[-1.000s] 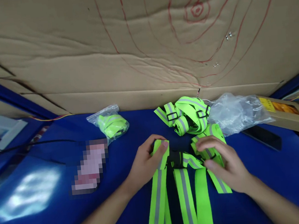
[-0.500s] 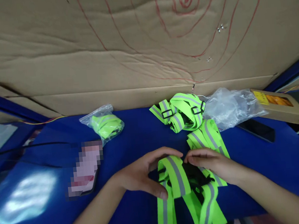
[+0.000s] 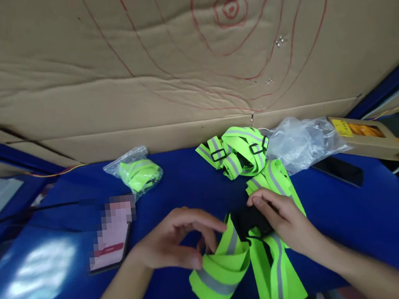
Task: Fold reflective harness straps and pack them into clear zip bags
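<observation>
Bright-green strap [image 3: 228, 262]: bunched and folded on the blue table [image 3: 163, 209], below and between the hands; clock centred on the black piece [image 3: 250, 222], with 12 toward the cardboard [image 3: 110, 106].
Left hand [image 3: 182, 240]: at 9 o'clock, half-curled at the strap's fold, thumb and forefinger well apart; cannot tell a pinch by the tucked fingers from a mere touch.
Right hand [image 3: 285, 216]: at 3 o'clock, seemingly pinching the black piece at its 1 o'clock edge, thumb against fingertips.
Loose fold: could slump or unroll, owing to the wide gap between left thumb and forefinger.
Grey stripe [image 3: 217, 284]: bent across the fold; could crease or twist if pressed down unevenly.
Trailing bands: could drag toward the table's near edge and skew the fold, from lying unheld at 5 and 7.
Green bundle [image 3: 276, 177]: near, at 1 o'clock; could snag or tangle, from lying so close to the right hand.
Left band: long axis doubling back, running toward 8, then turning down to 7.
Right band: long axis roughly 11 to 5, tail pointing to 5.
Black piece's axis: roughly 10 to 4, with blurred edges.
</observation>
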`<state>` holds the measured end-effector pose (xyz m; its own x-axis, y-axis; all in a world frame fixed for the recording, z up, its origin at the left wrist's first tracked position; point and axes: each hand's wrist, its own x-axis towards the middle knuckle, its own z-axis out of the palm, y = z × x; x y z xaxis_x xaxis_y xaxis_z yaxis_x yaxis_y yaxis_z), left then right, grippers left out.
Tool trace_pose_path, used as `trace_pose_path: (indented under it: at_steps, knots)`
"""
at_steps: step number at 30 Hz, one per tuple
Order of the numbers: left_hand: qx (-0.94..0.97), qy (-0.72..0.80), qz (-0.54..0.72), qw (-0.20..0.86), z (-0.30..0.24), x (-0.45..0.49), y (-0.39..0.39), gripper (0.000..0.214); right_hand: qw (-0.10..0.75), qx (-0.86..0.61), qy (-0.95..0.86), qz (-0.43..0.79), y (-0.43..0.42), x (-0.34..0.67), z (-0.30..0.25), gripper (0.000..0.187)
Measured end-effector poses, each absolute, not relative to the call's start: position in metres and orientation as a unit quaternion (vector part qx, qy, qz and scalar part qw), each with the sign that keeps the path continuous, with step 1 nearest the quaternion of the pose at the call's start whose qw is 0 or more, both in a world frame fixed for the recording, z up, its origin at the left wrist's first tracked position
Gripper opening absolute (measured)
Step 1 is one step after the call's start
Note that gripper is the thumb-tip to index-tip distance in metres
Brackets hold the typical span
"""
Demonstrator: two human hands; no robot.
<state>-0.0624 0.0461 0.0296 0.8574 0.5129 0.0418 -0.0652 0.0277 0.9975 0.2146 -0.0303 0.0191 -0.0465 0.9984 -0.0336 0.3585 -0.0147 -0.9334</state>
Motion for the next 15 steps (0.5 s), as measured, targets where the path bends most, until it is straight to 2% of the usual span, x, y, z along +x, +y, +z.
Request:
trace_pose_path:
  at_steps: [3,5,8,11,13,15]
  knots:
    - [0.637,0.248,0.157,0.713,0.042,-0.049,0.038,0.079,0.409,-0.567,-0.621,0.354,-0.034,0.215,0.019,0.024]
    - [0.642,0.302,0.134,0.692,0.045,-0.043,0.037,0.074,0.422,-0.569,-0.615,0.346,-0.032,0.218,0.017,0.024]
    - [0.629,0.289,0.100,0.714,0.039,-0.043,0.044,0.072,0.425,-0.579,-0.597,0.357,-0.027,0.224,0.015,0.027]
    - [0.606,0.258,0.064,0.750,0.034,-0.047,0.051,0.085,0.425,-0.588,-0.604,0.330,-0.025,0.228,0.017,0.026]
    - [0.607,0.280,0.048,0.742,0.039,-0.049,0.050,0.093,0.428,-0.593,-0.618,0.288,-0.024,0.229,0.019,0.023]
    - [0.621,0.320,0.040,0.715,0.050,-0.051,0.043,0.089,0.433,-0.595,-0.628,0.252,-0.024,0.230,0.020,0.021]
